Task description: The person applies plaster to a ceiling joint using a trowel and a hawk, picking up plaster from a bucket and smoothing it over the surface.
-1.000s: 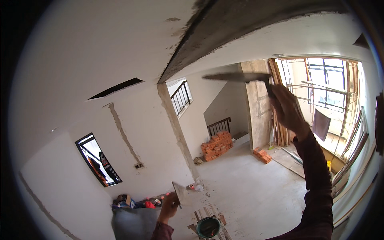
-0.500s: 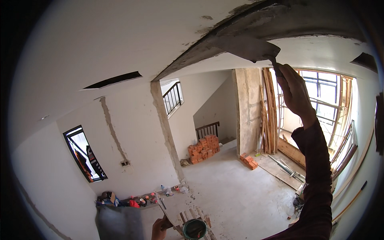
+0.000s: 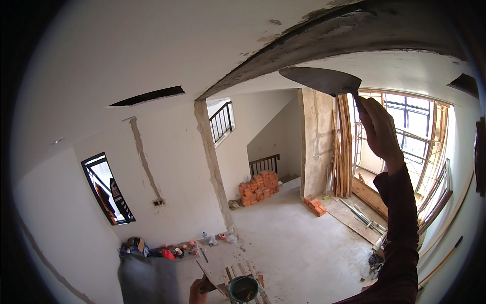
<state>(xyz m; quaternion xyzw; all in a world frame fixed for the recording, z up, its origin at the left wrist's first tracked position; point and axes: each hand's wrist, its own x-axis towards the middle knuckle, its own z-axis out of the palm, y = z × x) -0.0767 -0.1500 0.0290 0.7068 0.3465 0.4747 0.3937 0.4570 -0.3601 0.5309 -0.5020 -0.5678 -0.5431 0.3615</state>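
My raised right hand (image 3: 379, 126) is closed on the handle of a dark flat trowel (image 3: 320, 78). The blade is at the lower edge of a long dark, rough band (image 3: 390, 28) along the ceiling; I cannot tell if it touches. Low in the middle, my left hand (image 3: 198, 288) grips a thin flat board (image 3: 212, 278), seen nearly edge-on. Beside it, beneath me, a green bucket (image 3: 243, 289) with dark contents stands on wooden slats (image 3: 257, 275).
Red brick stacks (image 3: 258, 188) stand by the stair railing (image 3: 264, 163). Timber (image 3: 343, 147) leans beside a big scaffolded window (image 3: 407, 126). Bags and small items (image 3: 167, 253) line the left wall's foot. Pipes (image 3: 362, 215) lie at the right. The ceiling has a slot opening (image 3: 147, 96).
My right hand and trowel went up to the dark band, then slightly down to its lower edge. My left hand with the board moved down and left in view.
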